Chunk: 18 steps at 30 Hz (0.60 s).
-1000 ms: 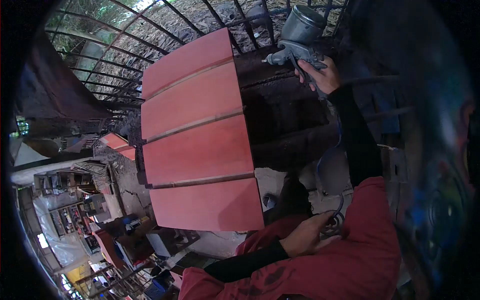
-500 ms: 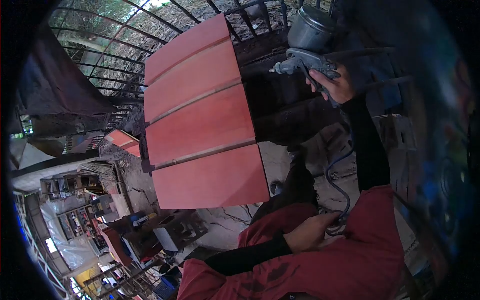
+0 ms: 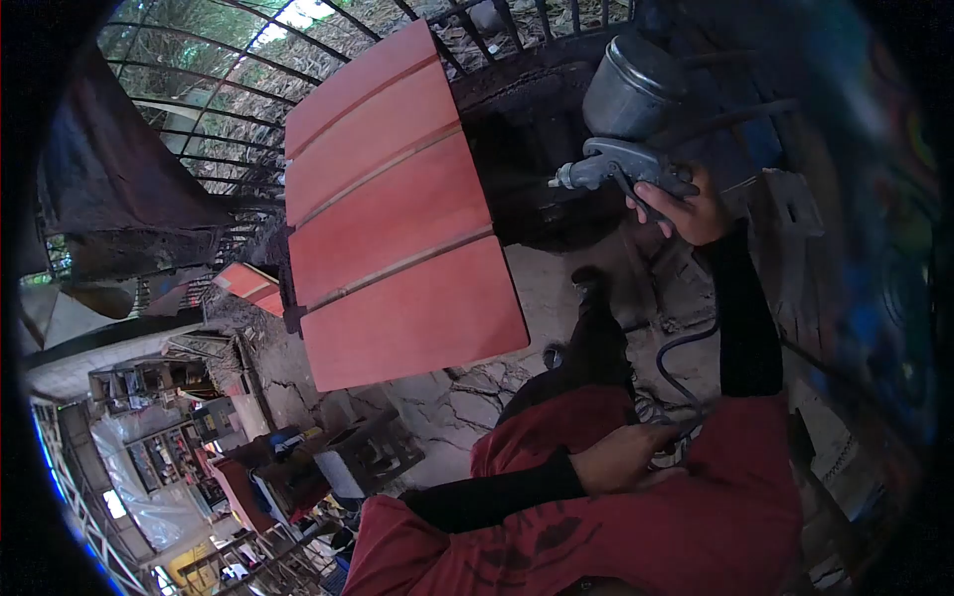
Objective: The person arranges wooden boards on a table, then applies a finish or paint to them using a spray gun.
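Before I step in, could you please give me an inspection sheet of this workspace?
Surface: red panel, crossed by three strips; wet or dry, cannot tell.
Job's things: spray gun with metal cup above, nozzle towards the panel, not touching it.
Clutter: packed shelves and a grey block beyond the panel.
Hands: right hand grips the spray gun; left hand holds the hose.
Cables: dark hose, curved near the left hand.
Surroundings: metal bars, cracked floor.

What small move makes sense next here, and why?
Probably ease the spray gun slightly toward the red boards: the right hand holds it beyond their edge, nozzle facing them, while the left hand grips the hose.
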{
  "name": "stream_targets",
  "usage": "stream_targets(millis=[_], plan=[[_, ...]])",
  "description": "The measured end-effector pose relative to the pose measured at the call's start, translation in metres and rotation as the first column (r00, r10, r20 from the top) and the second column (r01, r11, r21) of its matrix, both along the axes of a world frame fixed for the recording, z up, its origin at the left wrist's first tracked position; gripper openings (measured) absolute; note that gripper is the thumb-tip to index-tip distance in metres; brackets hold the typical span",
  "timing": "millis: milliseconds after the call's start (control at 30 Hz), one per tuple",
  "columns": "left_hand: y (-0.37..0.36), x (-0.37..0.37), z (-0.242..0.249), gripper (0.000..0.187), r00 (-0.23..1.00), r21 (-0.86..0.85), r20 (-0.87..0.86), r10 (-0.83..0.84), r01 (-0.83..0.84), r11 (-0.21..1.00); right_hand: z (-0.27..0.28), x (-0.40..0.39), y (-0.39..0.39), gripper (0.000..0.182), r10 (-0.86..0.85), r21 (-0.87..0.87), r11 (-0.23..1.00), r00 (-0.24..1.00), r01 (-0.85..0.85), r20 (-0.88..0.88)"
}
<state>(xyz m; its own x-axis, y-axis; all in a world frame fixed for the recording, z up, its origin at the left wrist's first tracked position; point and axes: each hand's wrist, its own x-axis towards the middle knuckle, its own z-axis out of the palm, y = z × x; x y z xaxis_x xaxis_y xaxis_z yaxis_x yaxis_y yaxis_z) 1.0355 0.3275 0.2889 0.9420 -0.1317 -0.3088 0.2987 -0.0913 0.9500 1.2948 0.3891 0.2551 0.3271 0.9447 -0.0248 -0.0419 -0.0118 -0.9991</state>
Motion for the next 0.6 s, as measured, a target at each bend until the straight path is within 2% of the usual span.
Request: stream_targets(millis=[100, 200, 267, 333, 433, 500, 600], plan=[[-0.007, -0.003, 0.005, 0.051, 1.000, -0.040, -0.016, -0.004, 0.003, 0.999, 0.001, -0.007, -0.024, 0.016, 0.021, -0.072, 0.997, 1.000, -0.020, 0.010], [-0.019, -0.009, -0.003, 0.046, 0.995, -0.045, -0.027, -0.099, 0.098, 0.994, 0.003, -0.019, -0.046, 0.016, 0.005, -0.072, 0.997, 1.000, -0.007, -0.028], [-0.025, -0.013, -0.006, 0.042, 0.994, -0.065, 0.042, -0.100, 0.102, 0.993, 0.008, -0.027, -0.060, 0.015, -0.013, -0.107, 0.994, 0.999, 0.009, -0.045], [-0.030, -0.016, -0.006, 0.040, 0.991, -0.062, 0.036, -0.131, 0.133, 0.989, 0.010, -0.036, -0.073, 0.015, -0.027, -0.143, 0.990, 0.998, 0.018, -0.062], [-0.036, -0.019, -0.003, 0.036, 0.984, -0.060, 0.015, -0.176, 0.176, 0.983, 0.012, -0.045, -0.093, 0.018, -0.024, -0.102, 0.995, 0.999, 0.021, -0.024], [-0.038, -0.021, -0.001, 0.035, 0.981, -0.065, -0.004, -0.194, 0.194, 0.979, 0.024, -0.049, -0.106, 0.026, 0.017, -0.204, 0.979, 1.000, -0.020, -0.017], [-0.042, -0.024, -0.002, 0.032, 0.970, -0.084, -0.014, -0.241, 0.239, 0.967, 0.017, -0.060, -0.127, 0.034, -0.008, -0.186, 0.982, 1.000, 0.012, 0.018]])
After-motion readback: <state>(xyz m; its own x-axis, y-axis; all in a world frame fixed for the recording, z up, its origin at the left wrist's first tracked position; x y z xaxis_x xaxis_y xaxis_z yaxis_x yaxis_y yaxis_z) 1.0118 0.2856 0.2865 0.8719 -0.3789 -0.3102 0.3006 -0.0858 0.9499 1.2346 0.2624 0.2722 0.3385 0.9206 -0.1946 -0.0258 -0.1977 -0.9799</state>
